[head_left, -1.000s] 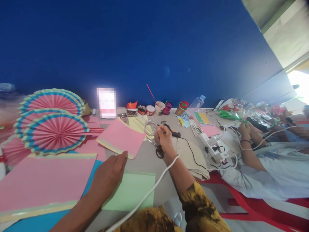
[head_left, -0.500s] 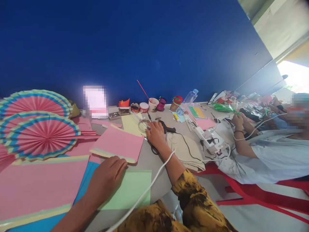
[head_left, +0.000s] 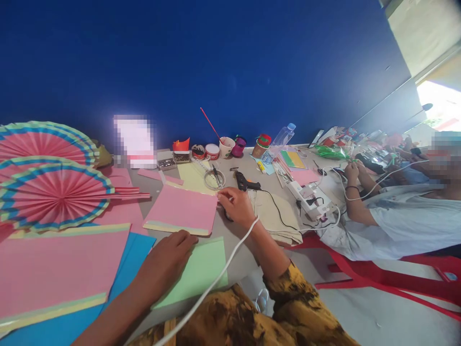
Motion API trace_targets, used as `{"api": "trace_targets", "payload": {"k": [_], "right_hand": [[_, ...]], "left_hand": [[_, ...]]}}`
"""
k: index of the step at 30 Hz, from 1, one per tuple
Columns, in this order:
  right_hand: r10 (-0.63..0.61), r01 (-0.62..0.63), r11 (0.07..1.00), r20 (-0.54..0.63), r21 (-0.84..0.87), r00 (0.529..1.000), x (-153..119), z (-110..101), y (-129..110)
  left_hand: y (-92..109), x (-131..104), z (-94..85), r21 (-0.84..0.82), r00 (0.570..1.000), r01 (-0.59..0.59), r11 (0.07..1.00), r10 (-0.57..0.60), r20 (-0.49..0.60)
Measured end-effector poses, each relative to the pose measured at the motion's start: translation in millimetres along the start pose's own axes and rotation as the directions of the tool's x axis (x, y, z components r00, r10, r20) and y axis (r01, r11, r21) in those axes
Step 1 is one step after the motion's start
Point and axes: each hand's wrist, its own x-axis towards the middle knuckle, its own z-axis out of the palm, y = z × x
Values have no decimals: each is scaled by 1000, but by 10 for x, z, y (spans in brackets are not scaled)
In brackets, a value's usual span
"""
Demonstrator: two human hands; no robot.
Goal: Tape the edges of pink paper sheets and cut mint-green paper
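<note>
Sheet of pink paper (head_left: 182,209), pale green and cream strips along its near edge, lay mid-scene on a grey table (head_left: 230,180), right of pink pleated paper fans with blue rims (head_left: 59,197). Right hand (head_left: 236,204) was at its far right corner, thumb and index close together. Looked like a pinch on the corner; couldn't confirm. Left hand (head_left: 173,257) was palm down over a pale green paper sheet (head_left: 207,269), fingers together and slightly curled, just at the pink sheet's near edge. Couldn't tell if it touched.

Risks, my read:
- Without left-hand pressure, a tug at the corner could skew or crease the sheet.
- White cable (head_left: 211,281) ran from the near edge up to the right wrist. A wide arm sweep could snag it.
- Black glue gun (head_left: 248,181) sat just beyond the right hand. If hot, a careless reach could burn; couldn't tell if it was on. Its thin black cord (head_left: 279,209) crossed a folded beige cloth (head_left: 266,206), so dragging the cloth could pull the gun.
</note>
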Motion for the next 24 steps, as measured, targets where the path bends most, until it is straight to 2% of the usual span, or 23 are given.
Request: {"api": "trace_targets", "payload": {"k": [2,5,6,8,11,13,14,16,18,19,21,22,24], "right_hand": [[82,-84,989,21,122,996,-195,-52,6],[152,-161,960,58,228,987,-440,-110,-1],[128,-146,960,90,237,988,-501,-130,-23],[0,-43,973,185,228,983,-584,-168,-105],[-185,122,972,334,202,924,-628,-187,-260],[-181,126,979,393,161,902,-621,-155,-329],[-153,105,985,402,139,903,-611,-129,-345],[-79,25,989,378,146,923,-582,-66,-349],[6,-87,968,322,237,947,-548,7,-339],[52,-145,944,298,298,953,-531,47,-339],[134,-235,884,263,404,955,-509,135,-360],[159,-261,859,253,441,954,-507,181,-380],[179,-277,832,240,481,954,-519,256,-428]], "left_hand": [[22,-3,-65,-64,996,61,996,-56,74],[-4,-11,-157,-155,992,95,983,-81,93],[-17,-9,-193,-181,993,92,979,-77,87],[-26,7,-280,-221,996,71,973,-58,64],[19,36,-457,-283,999,33,958,-25,33],[65,30,-590,-353,998,64,934,-64,12],[82,15,-655,-392,993,110,913,-120,-1],[88,-34,-767,-478,956,233,847,-291,-49],[56,-96,-845,-602,881,316,733,-462,-100],[32,-125,-867,-671,846,323,668,-521,-112],[-16,-180,-878,-774,806,297,559,-582,-110],[-30,-207,-870,-792,795,292,536,-597,-111],[-32,-268,-839,-732,764,357,580,-632,-129]]}}
